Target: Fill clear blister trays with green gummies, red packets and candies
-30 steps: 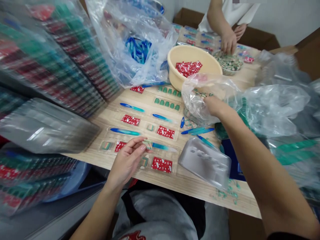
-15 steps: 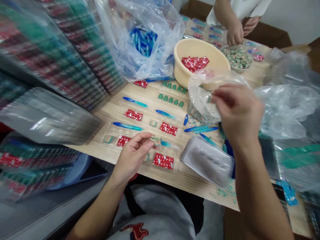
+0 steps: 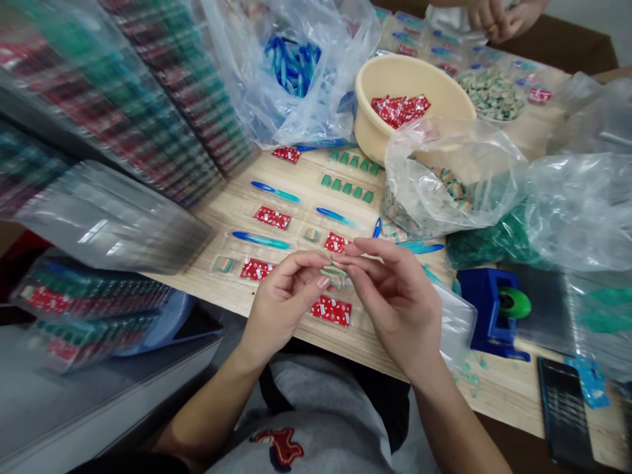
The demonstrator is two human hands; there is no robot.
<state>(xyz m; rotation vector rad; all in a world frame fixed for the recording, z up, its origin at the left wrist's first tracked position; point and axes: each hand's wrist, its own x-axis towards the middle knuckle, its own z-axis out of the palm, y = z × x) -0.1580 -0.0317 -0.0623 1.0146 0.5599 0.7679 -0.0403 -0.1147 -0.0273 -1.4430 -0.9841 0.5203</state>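
My left hand (image 3: 284,296) pinches small striped pieces (image 3: 336,274) in pastel green and orange, above the table's front edge. My right hand (image 3: 399,296) meets it there, thumb and fingers closed on the same striped pieces. Below and behind my hands lie clear plastic blister trays. They hold a red patterned packet (image 3: 332,310), a blue stick (image 3: 261,239) and a striped block (image 3: 224,264). Farther back, green tapered pieces (image 3: 348,186) stand in two rows. An open clear bag (image 3: 409,204) of striped pieces stands beyond my right hand.
A cream basin (image 3: 363,125) holds red packets, beside a bag of blue sticks (image 3: 291,66). Tall stacks of filled trays (image 3: 162,99) rise at the left. On the right are a blue tape dispenser (image 3: 486,316) and a phone (image 3: 565,411). A co-worker's hands (image 3: 503,18) show at the back.
My right hand has come from above the bag of striped pieces, down and left, to meet my left hand. The co-worker's hands have lifted from the heap of striped pieces.
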